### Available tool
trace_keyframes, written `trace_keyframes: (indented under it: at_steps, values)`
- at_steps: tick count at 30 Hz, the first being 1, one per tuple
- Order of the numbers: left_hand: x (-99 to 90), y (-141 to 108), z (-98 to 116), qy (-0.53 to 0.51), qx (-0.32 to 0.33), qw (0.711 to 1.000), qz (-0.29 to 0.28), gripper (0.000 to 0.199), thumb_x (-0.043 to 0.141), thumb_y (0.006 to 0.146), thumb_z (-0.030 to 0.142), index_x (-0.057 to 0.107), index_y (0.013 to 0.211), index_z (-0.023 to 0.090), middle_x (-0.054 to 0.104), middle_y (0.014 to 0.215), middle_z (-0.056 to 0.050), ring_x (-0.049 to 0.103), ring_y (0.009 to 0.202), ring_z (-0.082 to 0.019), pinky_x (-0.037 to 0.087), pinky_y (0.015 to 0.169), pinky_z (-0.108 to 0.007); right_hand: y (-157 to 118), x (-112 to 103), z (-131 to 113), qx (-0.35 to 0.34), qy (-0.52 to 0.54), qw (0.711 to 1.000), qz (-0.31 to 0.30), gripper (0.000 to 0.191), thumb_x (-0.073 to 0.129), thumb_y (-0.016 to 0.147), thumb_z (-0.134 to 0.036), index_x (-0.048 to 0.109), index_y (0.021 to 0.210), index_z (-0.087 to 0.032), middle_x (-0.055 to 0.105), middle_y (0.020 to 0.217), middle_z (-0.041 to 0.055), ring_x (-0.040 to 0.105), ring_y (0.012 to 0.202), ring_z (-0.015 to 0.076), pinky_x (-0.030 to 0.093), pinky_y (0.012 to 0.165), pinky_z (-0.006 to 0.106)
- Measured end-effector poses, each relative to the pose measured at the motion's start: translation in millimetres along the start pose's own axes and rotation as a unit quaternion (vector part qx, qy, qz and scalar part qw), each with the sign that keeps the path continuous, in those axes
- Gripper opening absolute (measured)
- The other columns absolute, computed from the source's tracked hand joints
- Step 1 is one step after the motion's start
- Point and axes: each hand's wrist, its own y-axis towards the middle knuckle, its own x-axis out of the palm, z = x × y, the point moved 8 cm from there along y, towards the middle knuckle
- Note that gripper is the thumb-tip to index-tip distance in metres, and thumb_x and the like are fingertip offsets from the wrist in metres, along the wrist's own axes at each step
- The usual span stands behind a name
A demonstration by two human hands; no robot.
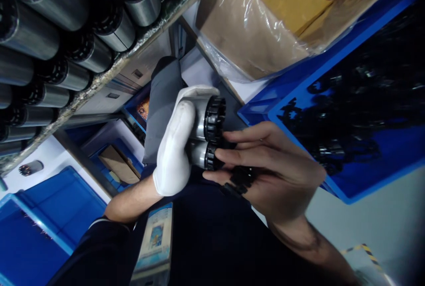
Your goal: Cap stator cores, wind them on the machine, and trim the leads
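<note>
My left hand (174, 148), in a white glove, is wrapped round two metal cylinders, an upper one (199, 120) and a lower one (198, 154), lying side by side. A toothed black plastic ring (214, 120) caps the right end of the upper cylinder. Another black ring (210, 157) is at the end of the lower one, where fingertips of my bare right hand (275, 166) touch it. Loose black plastic pieces (241, 179) are held in the curled palm and fingers of that right hand. Its fingers partly hide the lower ring.
Metal cylinders with black ends (113, 29) stand in rows on a shelf at upper left. At right, a blue bin (361, 184) holds many black plastic parts. A plastic-lined carton (252, 42) sits behind it. Blue crates (66, 206) and one lone cylinder (31, 168) are at lower left.
</note>
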Motion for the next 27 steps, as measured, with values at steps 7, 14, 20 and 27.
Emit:
trace_keyframes:
  at_steps: [7, 14, 20, 27]
  values:
    - [8.9, -11, -6, -0.153, -0.048, 0.986, 0.035, 0.036, 0.075, 0.109, 0.063, 0.081, 0.119, 0.029, 0.08, 0.145, -0.006, 0.064, 0.159, -0.034, 0.052, 0.137, -0.048, -17, 6, 19, 0.009, 0.043, 0.996, 0.08, 0.083, 0.11, 0.081, -0.018, 0.077, 0.155, -0.036, 0.08, 0.155, 0.0104, 0.08, 0.076, 0.0197, 0.071, 0.062, 0.037]
    - [-9.4, 12, 5, -0.126, 0.002, 0.992, -0.017, 0.064, 0.106, 0.077, 0.057, 0.069, 0.126, 0.039, 0.074, 0.114, 0.002, 0.077, 0.103, -0.021, 0.063, 0.097, -0.038, -7, 24, 39, 0.243, 0.323, 0.894, -0.195, 0.044, 0.096, 0.097, -0.019, 0.071, 0.131, -0.031, 0.077, 0.082, -0.0094, 0.065, 0.051, 0.0105, 0.052, 0.044, 0.02]
    - [3.5, 9, -51, -0.168, -0.181, 0.969, -0.011, 0.073, 0.072, 0.084, 0.1, 0.068, 0.095, 0.028, 0.071, 0.086, -0.007, 0.078, 0.099, -0.032, 0.069, 0.085, -0.045, 12, 20, 28, 0.112, 0.038, 0.979, -0.166, 0.029, 0.09, 0.104, -0.026, 0.08, 0.131, -0.027, 0.08, 0.095, 0.0, 0.08, 0.084, 0.0202, 0.068, 0.085, 0.035]
    - [2.5, -10, -112, -0.181, -0.335, 0.925, -0.016, 0.071, 0.077, 0.087, 0.094, 0.07, 0.093, 0.023, 0.079, 0.082, -0.007, 0.085, 0.083, -0.03, 0.063, 0.054, -0.032, 21, -1, 37, 0.068, -0.1, 0.977, -0.175, 0.018, 0.074, 0.109, -0.023, 0.08, 0.125, -0.028, 0.079, 0.094, 0.001, 0.077, 0.079, 0.021, 0.063, 0.071, 0.034]
